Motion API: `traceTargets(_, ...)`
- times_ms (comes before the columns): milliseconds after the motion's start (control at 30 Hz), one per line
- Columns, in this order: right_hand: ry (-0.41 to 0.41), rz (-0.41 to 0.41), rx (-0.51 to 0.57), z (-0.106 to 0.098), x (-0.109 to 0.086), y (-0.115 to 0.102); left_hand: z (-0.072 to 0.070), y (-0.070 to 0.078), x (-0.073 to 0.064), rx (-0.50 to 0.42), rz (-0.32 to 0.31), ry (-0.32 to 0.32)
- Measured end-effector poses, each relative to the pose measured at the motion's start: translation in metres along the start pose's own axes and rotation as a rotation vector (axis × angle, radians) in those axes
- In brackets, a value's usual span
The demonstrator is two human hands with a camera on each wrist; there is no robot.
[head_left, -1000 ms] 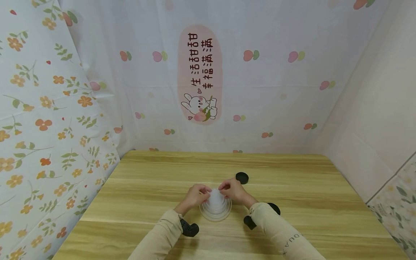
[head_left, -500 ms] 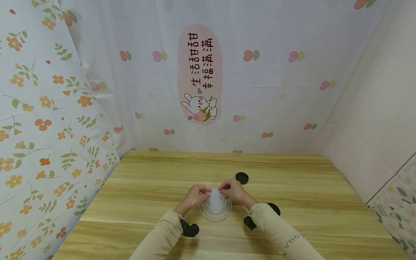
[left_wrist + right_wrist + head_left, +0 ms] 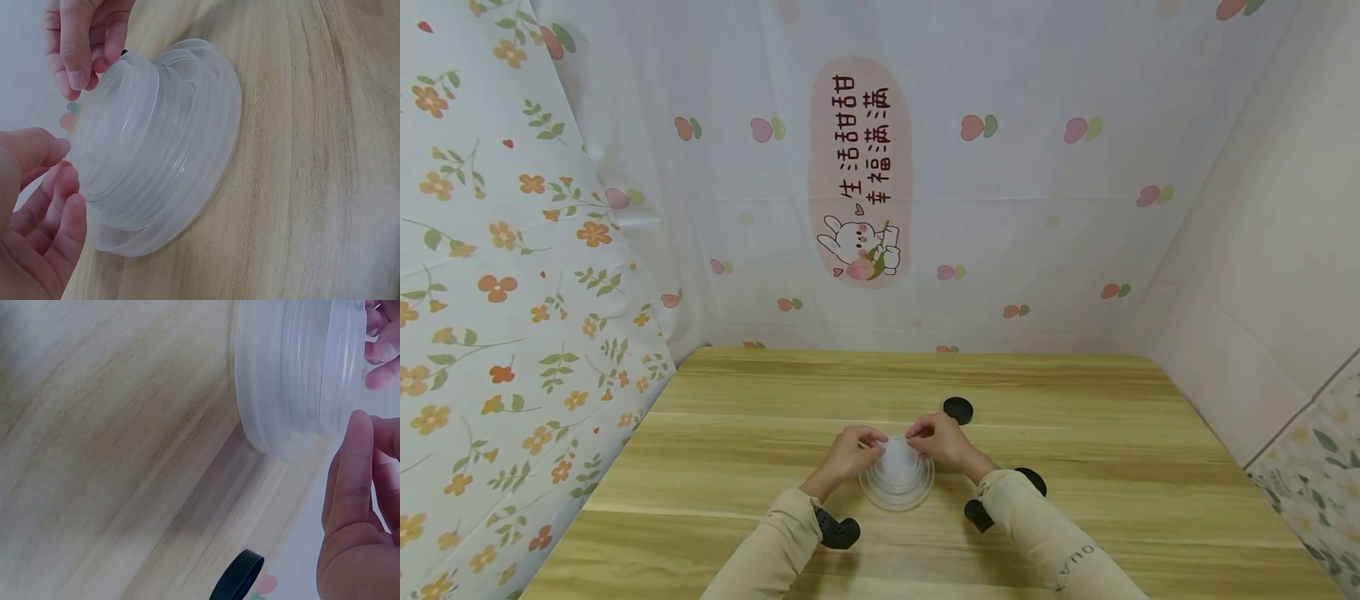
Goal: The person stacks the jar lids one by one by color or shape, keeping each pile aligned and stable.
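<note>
Stepped tiers of round translucent plastic lids form a stack on the wooden table, widest at the bottom and narrowest at the top. At the upper left of the stack, my left hand pinches the rim of the top lid between thumb and fingers. My right hand pinches the same rim from the opposite side. In the right wrist view, the right thumb and index fingertip meet right at the top edge. The lower tiers stay flat on the wood, untouched by the fingers.
A round black lid lies on the table just beyond my right hand. Another black disc is partly hidden by the right sleeve. Printed cloth hangs behind the table's far edge and along both sides.
</note>
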State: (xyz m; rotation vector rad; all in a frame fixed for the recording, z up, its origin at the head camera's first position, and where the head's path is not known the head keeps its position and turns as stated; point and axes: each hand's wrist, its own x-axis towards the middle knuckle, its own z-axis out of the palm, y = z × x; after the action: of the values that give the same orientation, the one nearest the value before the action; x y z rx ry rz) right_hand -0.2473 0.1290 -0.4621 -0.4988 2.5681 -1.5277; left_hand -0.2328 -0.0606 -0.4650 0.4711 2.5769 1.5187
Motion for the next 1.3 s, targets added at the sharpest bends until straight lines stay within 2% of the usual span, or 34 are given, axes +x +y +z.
traceTargets(233,0.044,-0.024,0.006,-0.007,-0.004,0.007,0.003,0.001,0.004,0.039,0.06,0.074)
traceTargets(367,0.059,-0.019,0.015,-0.012,-0.009,0.012,0.007,0.005,0.008,0.019,0.07,0.096)
traceTargets(500,0.065,-0.01,0.003,-0.021,-0.013,0.019,0.011,0.014,0.014,-0.014,0.069,0.104)
traceTargets(700,0.083,0.026,0.029,-0.038,-0.019,0.03,0.021,0.029,0.026,-0.001,0.104,0.129)
traceTargets(867,0.141,0.042,-0.009,-0.054,-0.022,0.037,0.034,0.039,0.04,-0.022,0.122,0.124)
traceTargets(1100,0.231,0.105,0.011,-0.069,-0.019,0.054,0.056,0.049,0.055,-0.052,0.053,0.08)
traceTargets(1300,0.239,0.169,0.027,-0.076,-0.018,0.061,0.072,0.054,0.061,-0.069,-0.011,0.056)
